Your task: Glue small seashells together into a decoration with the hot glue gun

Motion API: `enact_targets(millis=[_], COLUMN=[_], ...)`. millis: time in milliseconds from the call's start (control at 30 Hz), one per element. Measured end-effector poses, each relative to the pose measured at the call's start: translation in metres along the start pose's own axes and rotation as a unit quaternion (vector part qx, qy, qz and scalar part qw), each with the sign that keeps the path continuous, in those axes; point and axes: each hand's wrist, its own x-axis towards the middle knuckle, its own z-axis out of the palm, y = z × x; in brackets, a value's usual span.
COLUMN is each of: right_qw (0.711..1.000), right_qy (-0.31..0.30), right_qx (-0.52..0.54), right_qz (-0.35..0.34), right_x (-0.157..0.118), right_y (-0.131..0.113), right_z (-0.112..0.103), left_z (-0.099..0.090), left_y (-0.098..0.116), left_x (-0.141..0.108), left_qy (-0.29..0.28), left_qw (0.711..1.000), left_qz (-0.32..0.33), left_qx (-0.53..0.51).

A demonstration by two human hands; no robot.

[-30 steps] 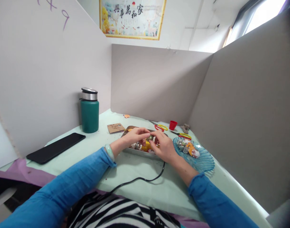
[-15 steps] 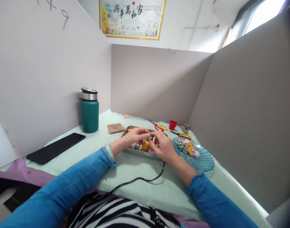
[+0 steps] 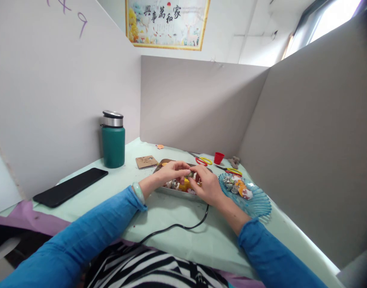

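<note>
Between my fingertips is a small round greenish ball (image 3: 189, 175), its surface too small to make out. My left hand (image 3: 174, 171) pinches it from the left, and a pale green bangle circles that wrist. From the right, my right hand (image 3: 206, 184) grips the same ball with thumb and fingers. Both hands hover over a shallow metal tray (image 3: 177, 193) that holds small yellow, white and brown pieces, partly hidden by my hands.
Right of the tray lies a blue glass plate (image 3: 258, 204) with small wrapped bits on it. Behind stand scissors (image 3: 203, 161), more scissors (image 3: 231, 171) and a red cup (image 3: 219, 158). Leftward are a green bottle (image 3: 113, 146), a black phone (image 3: 72, 187) and a brown card (image 3: 146, 161). A black cable (image 3: 177, 226) crosses the cloth.
The ball has turned slightly between my fingertips, and less of it shows now. My hands and the other things stay where they were.
</note>
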Motion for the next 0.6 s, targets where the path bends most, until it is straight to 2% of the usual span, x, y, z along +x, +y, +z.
enact_targets(millis=[600], right_qw=[1.000], right_qy=[0.010], right_qx=[0.007], right_qz=[0.012], right_x=[0.0003], right_y=[-0.0005], right_z=[0.0001], left_z=[-0.0008], left_y=[-0.0011], left_x=[-0.0004], left_qy=[0.010], left_qw=[1.000], left_qz=[-0.012], left_qx=[0.012])
